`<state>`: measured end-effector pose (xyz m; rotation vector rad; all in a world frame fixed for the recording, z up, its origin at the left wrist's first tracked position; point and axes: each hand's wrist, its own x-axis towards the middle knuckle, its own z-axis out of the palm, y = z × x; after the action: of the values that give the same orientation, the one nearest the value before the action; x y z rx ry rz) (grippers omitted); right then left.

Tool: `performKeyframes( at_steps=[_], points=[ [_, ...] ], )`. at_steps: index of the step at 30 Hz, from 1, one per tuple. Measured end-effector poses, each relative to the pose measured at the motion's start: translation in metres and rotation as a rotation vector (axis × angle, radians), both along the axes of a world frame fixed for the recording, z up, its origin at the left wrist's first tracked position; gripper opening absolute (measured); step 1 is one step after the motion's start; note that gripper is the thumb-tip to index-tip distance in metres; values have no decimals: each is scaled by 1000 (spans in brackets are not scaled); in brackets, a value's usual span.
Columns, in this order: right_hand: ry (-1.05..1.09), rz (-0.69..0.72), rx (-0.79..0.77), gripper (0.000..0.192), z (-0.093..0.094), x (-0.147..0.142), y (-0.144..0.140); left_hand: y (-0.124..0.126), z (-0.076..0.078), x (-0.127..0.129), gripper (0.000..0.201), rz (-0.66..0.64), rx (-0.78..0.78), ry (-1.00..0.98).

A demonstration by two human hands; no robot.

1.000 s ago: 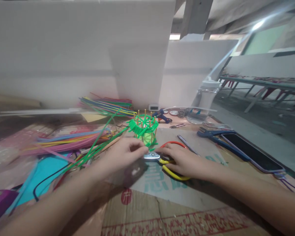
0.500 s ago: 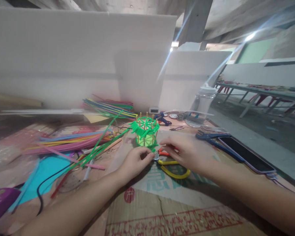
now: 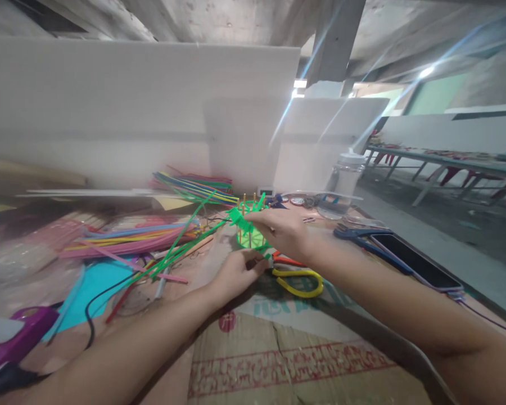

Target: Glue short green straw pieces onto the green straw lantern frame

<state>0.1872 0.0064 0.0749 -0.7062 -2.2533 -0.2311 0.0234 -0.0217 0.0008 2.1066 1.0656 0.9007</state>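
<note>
A small green woven basket with upright wooden sticks stands on the cardboard-covered table. My right hand reaches over it from the right, fingers closed on its rim and sticks. My left hand sits at the basket's foot, with thumb and fingers pinched on the end of a green strip. Long green strips trail from the basket to the left. Scissors with yellow and orange handles lie just right of my left hand, untouched.
Piles of coloured strips lie left, and more strips lie behind. White foam boards wall the back. A clear bottle, a blue tool and a phone sit right. A black cable and a purple object lie near left.
My right hand left the scissors and rose onto the basket's top. My left hand shifted slightly forward to the basket's foot. The scissors stay on the table.
</note>
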Motion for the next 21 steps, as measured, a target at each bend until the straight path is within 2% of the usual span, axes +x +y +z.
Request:
performKeyframes(
  at_steps=[4,7,10,12,15,17,21],
  points=[
    [221,77,-148,33,15,16,-41,-1,5,-1,37,-25,-75,-65],
    [338,53,-328,31,9,33,-52,2,4,-1,35,-32,-132,-93],
    [578,34,-542,20,-16,45,-39,5,3,-1,37,-18,-166,-73],
    [735,60,-740,19,-35,49,-26,8,2,-1,37,2,-182,-45],
    [892,96,-1010,40,-55,53,-10,11,1,-1,35,47,-101,34],
    [936,88,-1125,48,-61,56,-7,10,0,1,34,72,-28,109],
    [913,66,-1216,40,-59,61,-11,0,0,14,27,69,44,203]
  ],
)
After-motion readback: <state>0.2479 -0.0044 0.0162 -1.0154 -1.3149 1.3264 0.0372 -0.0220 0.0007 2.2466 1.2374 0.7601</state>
